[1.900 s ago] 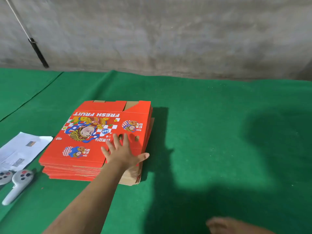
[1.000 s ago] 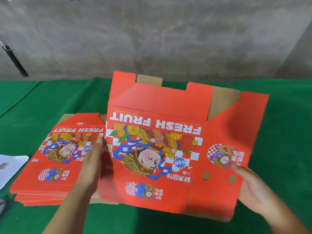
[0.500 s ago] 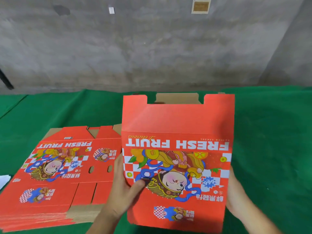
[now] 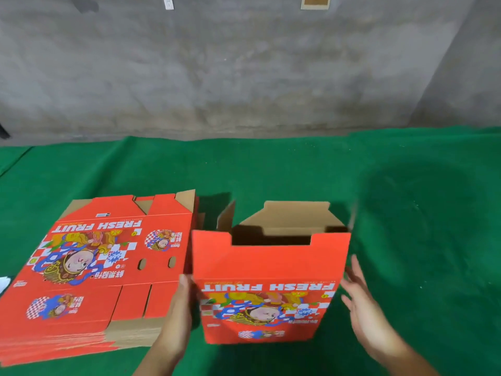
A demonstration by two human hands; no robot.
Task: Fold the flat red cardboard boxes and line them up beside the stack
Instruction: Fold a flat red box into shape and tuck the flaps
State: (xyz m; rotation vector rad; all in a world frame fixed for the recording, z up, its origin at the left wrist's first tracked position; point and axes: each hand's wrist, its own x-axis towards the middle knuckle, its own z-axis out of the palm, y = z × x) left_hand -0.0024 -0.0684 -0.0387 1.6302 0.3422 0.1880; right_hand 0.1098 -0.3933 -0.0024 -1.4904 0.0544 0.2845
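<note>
While both hands flank the opened box (image 4: 271,267), stack (image 4: 95,267) just left.

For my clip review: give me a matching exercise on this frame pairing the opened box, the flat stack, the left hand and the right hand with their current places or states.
Things:
1. opened box
2. flat stack
3. left hand
4. right hand

States:
A. open, fingers spread, just off the box's right side
B. lying flat on the green cloth, at the left
C. standing up, top flaps open, brown inside showing
D. flat against the box's left side

Pairs: 1-C, 2-B, 3-D, 4-A
</note>
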